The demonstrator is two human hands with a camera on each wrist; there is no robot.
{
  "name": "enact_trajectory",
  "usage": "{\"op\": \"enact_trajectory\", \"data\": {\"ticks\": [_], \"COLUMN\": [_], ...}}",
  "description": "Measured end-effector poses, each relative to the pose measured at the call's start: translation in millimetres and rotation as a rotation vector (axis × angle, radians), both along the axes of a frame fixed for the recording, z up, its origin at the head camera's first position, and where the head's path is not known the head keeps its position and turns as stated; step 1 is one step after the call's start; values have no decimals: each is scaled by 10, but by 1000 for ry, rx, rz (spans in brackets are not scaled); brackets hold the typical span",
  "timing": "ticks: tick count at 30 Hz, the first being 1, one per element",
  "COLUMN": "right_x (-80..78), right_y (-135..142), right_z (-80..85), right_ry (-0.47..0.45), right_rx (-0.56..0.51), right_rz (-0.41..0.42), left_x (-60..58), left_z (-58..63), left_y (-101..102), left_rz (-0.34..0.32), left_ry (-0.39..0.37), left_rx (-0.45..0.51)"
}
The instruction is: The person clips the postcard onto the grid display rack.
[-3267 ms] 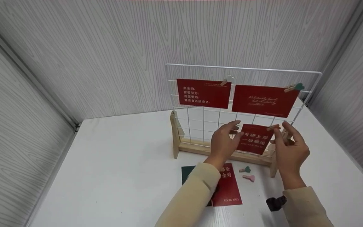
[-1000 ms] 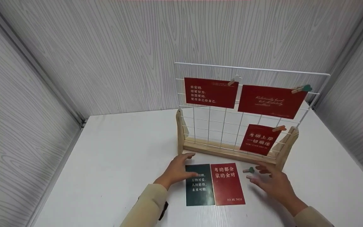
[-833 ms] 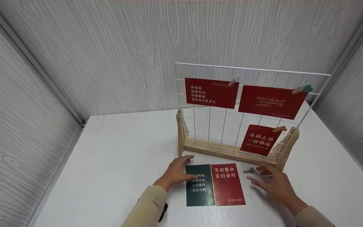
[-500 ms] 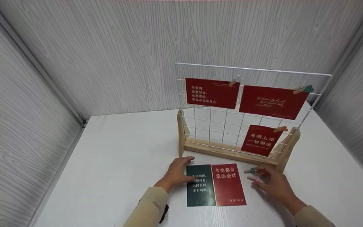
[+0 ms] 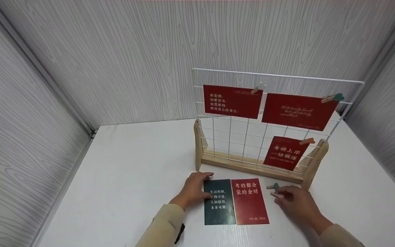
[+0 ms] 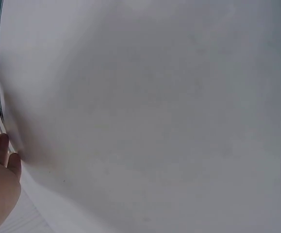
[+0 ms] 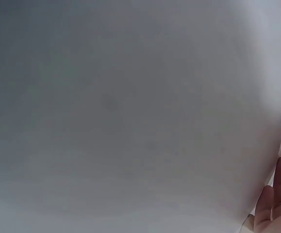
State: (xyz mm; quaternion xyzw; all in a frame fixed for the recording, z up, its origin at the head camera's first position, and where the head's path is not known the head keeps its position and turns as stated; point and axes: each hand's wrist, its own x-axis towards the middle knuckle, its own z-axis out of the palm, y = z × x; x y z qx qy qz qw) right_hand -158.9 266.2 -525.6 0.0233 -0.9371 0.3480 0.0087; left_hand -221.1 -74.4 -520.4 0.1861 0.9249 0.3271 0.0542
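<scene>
Rack [image 5: 238, 166], upright. Before the rack: your left hand [image 5: 193, 188], digits apart, thumb apparently on the green card [image 5: 219, 214]; loose red card [image 5: 250, 206]; your right hand [image 5: 298, 201], thumb and finger pinching the pink clip [image 5: 276, 195]; green clip [image 5: 273, 186], nearer the rack.

Hands [image 6: 2, 189] [image 7: 278, 201] cropped at wrist-view edges; pink clip [image 5: 275, 194] partly hidden by the right

The green card [image 5: 223, 216] lies flat, left of the pink clip [image 5: 276, 195].
</scene>
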Motion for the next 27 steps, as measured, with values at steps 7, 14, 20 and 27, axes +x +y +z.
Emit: {"op": "enact_trajectory", "data": {"ticks": [7,14,20,27], "right_x": [2,10,13,18], "right_y": [-8,-14,-11,-40], "right_z": [-3,-7,20,71], "right_ry": [-9,-52,-85,-83], "right_rx": [10,10,-8,-48], "right_rz": [-15,-18,-29,-29], "left_x": [-19,-28,-17,-25], "left_z": [5,22,52,64], "left_y": [21,17,30,-12], "left_rz": [-26,-58,-56,-13], "left_ry": [10,46,-28,-67], "left_rx": [-23,-58,6,49]}}
